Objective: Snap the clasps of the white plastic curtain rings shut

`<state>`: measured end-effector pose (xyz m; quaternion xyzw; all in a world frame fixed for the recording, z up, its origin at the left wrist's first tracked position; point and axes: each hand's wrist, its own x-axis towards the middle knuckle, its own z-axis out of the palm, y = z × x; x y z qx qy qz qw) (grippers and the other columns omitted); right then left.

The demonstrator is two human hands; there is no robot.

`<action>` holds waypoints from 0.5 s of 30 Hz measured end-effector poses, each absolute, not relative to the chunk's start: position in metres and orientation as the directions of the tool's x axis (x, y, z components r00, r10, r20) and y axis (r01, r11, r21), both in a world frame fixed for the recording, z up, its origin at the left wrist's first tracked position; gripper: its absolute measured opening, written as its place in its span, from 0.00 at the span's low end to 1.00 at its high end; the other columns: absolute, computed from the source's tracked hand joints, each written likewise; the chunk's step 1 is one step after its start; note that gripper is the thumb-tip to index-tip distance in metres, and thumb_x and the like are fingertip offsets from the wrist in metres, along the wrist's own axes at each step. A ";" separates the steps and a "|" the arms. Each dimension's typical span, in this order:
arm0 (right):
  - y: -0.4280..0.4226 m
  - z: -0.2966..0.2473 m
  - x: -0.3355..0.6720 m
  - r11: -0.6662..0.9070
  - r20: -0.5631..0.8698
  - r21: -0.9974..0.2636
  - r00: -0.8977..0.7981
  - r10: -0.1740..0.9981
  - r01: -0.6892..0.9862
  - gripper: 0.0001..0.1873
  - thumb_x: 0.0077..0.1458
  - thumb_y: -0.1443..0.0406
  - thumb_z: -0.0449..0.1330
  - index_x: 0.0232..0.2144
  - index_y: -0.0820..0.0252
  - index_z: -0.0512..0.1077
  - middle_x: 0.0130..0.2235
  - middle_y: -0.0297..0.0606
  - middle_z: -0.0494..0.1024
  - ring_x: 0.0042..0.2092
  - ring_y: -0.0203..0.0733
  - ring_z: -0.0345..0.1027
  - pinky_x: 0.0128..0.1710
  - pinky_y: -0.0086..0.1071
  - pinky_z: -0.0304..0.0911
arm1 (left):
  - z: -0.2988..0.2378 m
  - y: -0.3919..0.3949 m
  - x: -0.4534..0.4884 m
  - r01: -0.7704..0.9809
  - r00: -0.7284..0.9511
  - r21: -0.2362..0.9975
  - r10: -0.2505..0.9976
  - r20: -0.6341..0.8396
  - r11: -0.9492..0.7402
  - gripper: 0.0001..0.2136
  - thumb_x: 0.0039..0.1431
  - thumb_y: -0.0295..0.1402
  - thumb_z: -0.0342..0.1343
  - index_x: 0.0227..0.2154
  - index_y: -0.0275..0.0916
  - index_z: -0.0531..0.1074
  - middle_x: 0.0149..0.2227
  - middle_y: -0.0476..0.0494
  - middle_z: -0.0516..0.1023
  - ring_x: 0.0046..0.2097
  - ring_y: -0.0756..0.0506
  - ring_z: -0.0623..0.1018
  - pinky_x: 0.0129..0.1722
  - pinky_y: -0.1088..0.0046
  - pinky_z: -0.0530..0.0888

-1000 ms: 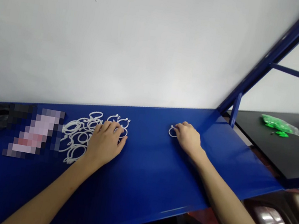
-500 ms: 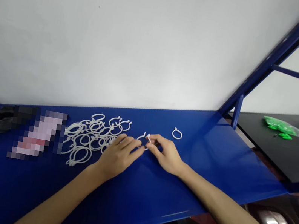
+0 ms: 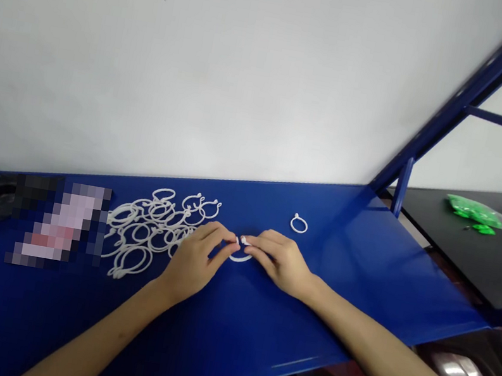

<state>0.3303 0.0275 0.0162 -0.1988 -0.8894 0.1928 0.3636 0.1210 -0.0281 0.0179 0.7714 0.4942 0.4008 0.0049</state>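
Observation:
My left hand [image 3: 195,259] and my right hand [image 3: 280,260] meet at the middle of the blue shelf [image 3: 258,317]. Together they pinch one white plastic ring [image 3: 240,255], each hand on one of its two ends. The ring's ends sit close together between my fingertips. To the left of my left hand lies a pile of several white rings [image 3: 148,228]. A single closed white ring [image 3: 299,223] lies alone on the shelf, behind my right hand.
A white wall rises behind the shelf. A blue slanted post [image 3: 458,101] stands at the right. Beyond it a black shelf [image 3: 476,251] carries a bag of green parts [image 3: 475,211]. A blurred-out item [image 3: 57,223] lies left of the ring pile.
My right hand left the single ring at the back and came to the middle. My left hand brought a ring out of the pile, and both hands now pinch it.

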 end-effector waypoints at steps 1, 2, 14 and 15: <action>0.027 0.015 0.330 0.858 0.569 -0.461 -0.667 0.481 0.226 0.14 0.69 0.62 0.53 0.51 0.59 0.75 0.39 0.42 0.79 0.39 0.41 0.72 0.41 0.35 0.70 | 0.018 -0.028 0.122 0.731 0.180 0.460 0.793 0.583 -0.504 0.05 0.67 0.32 0.53 0.34 0.41 0.71 0.33 0.50 0.77 0.34 0.50 0.76 0.36 0.73 0.73; 0.025 0.014 0.329 0.867 0.563 -0.432 -0.676 0.476 0.250 0.15 0.69 0.63 0.53 0.51 0.59 0.75 0.38 0.42 0.79 0.39 0.41 0.71 0.40 0.35 0.70 | 0.017 -0.028 0.123 0.709 0.166 0.504 0.811 0.561 -0.493 0.06 0.67 0.32 0.53 0.33 0.41 0.72 0.33 0.50 0.77 0.33 0.50 0.76 0.35 0.73 0.73; 0.000 0.009 0.323 0.884 0.572 0.107 -0.756 0.320 0.455 0.19 0.70 0.71 0.43 0.47 0.69 0.74 0.31 0.42 0.73 0.32 0.43 0.61 0.30 0.35 0.61 | 0.002 -0.035 0.131 0.685 0.232 0.502 0.812 0.536 -0.528 0.09 0.66 0.26 0.50 0.29 0.40 0.66 0.30 0.51 0.73 0.33 0.50 0.73 0.36 0.73 0.70; 0.000 0.008 0.322 0.879 0.571 0.128 -0.759 0.313 0.459 0.19 0.69 0.72 0.43 0.47 0.70 0.73 0.31 0.42 0.73 0.32 0.43 0.61 0.30 0.35 0.62 | 0.001 -0.035 0.131 0.701 0.247 0.477 0.808 0.536 -0.531 0.09 0.67 0.26 0.49 0.28 0.40 0.66 0.30 0.51 0.73 0.32 0.50 0.72 0.35 0.72 0.70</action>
